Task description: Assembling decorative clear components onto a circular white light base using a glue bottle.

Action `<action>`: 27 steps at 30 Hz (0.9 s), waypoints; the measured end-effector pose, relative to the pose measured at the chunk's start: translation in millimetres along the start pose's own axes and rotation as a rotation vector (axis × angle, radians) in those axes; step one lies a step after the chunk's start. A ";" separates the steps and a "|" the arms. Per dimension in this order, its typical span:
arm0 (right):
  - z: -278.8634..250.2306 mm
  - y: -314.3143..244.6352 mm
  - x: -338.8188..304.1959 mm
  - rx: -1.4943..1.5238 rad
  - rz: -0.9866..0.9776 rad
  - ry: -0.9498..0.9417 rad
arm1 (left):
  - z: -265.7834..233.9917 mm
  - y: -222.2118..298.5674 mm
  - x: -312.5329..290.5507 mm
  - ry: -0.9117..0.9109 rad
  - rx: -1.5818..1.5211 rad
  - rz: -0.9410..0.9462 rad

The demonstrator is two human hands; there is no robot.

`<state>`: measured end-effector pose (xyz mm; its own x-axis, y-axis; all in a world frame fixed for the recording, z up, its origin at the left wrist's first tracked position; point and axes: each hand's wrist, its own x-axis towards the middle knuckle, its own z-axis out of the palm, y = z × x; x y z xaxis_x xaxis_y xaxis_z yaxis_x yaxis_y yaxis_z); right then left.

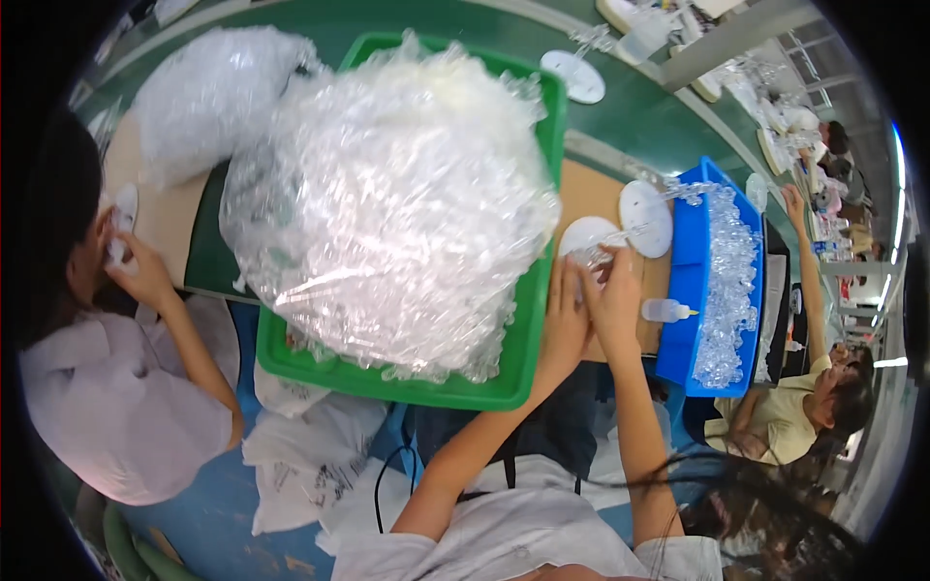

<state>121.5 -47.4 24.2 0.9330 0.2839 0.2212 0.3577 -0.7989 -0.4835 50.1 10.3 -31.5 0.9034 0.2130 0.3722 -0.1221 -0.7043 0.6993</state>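
My left hand (pixel 564 324) and my right hand (pixel 617 298) meet over the brown board, their fingers close together. Between the fingertips of my right hand is a small clear plastic part (pixel 610 242), at the edge of a round white disc (pixel 583 235). The fingers of my left hand are bent inward beside it; what they grip is partly hidden. Just beyond and to the right lies a second white disc (pixel 646 217) with small holes. A small squeeze bottle (pixel 665 310) with a yellow tip lies to the right of my right hand.
A green tray (pixel 554 160) bears a big plastic bag (pixel 407 203) of clear parts, left of my hands. A blue bin (pixel 690 281) full of clear parts stands to the right. Another bag (pixel 218 97) sits far left, near a co-worker (pixel 136 407). Another person (pixel 775 416) sits at the right.
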 end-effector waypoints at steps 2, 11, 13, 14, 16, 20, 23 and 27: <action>-12.6 5.4 -9.6 -0.050 -0.209 0.014 | -3.3 -6.5 -0.4 -0.086 0.079 -0.005; -95.4 -2.2 242.4 -0.313 -0.600 0.199 | -5.3 -6.5 -3.7 -0.128 0.216 0.056; -59.0 38.1 333.3 -0.375 -0.718 0.219 | -5.9 -3.3 -2.7 -0.136 0.230 0.090; -45.4 53.0 364.4 -0.427 -0.726 0.211 | -5.4 -2.8 -2.7 -0.156 0.188 0.070; -22.7 68.0 404.1 -0.458 -0.446 -0.175 | -2.1 -0.8 -0.4 -0.171 0.155 0.059; -22.3 59.8 410.0 -0.291 -0.576 -0.248 | -8.5 -4.0 -5.2 -0.213 0.191 0.036; -37.3 28.6 377.2 -0.125 -0.734 -0.321 | -13.4 -7.3 -9.9 -0.205 0.222 0.019; -49.1 0.9 305.8 -0.124 -0.816 -0.330 | -9.5 -5.1 -2.8 -0.258 0.255 0.011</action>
<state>405.2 12.6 133.0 0.3594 0.9131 0.1923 0.9274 -0.3265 -0.1827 44.3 19.7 -30.3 0.9805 0.0495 0.1904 -0.0555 -0.8590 0.5089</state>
